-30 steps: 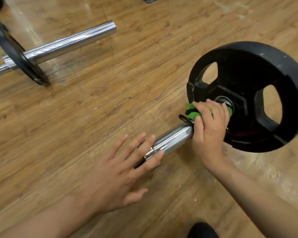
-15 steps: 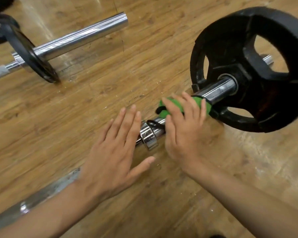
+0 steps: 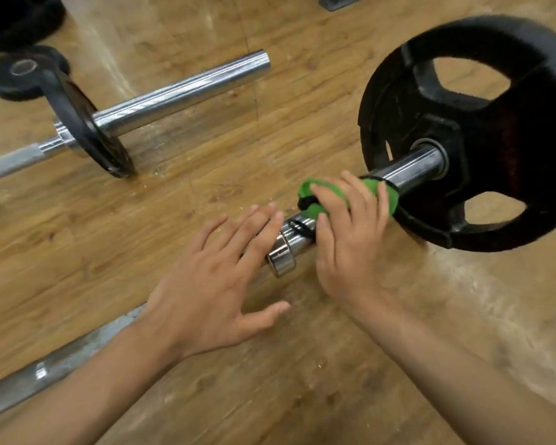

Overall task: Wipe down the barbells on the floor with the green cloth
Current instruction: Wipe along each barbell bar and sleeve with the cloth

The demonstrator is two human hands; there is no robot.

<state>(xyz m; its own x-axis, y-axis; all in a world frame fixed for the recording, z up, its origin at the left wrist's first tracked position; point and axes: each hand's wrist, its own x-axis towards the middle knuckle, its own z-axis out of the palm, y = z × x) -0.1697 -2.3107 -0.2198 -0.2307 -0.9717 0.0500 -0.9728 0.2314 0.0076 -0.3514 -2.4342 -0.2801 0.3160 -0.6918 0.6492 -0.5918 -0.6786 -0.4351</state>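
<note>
Not finding any legible text, brand, number or sign on the weight plate (image 3: 398,101), the barbell sleeve (image 3: 414,170) or the green cloth (image 3: 389,200).

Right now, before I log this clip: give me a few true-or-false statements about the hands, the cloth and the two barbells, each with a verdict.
1. The right-hand grip wraps the green cloth around the near barbell. True.
2. The left-hand grip is curled tightly round the bar. False: its fingers lie straight across the bar, beside the collar.
3. The green cloth is on the far barbell. False: that barbell lies apart and neither hand is on it.
4. The large black plate sits on the near barbell. True.
</note>
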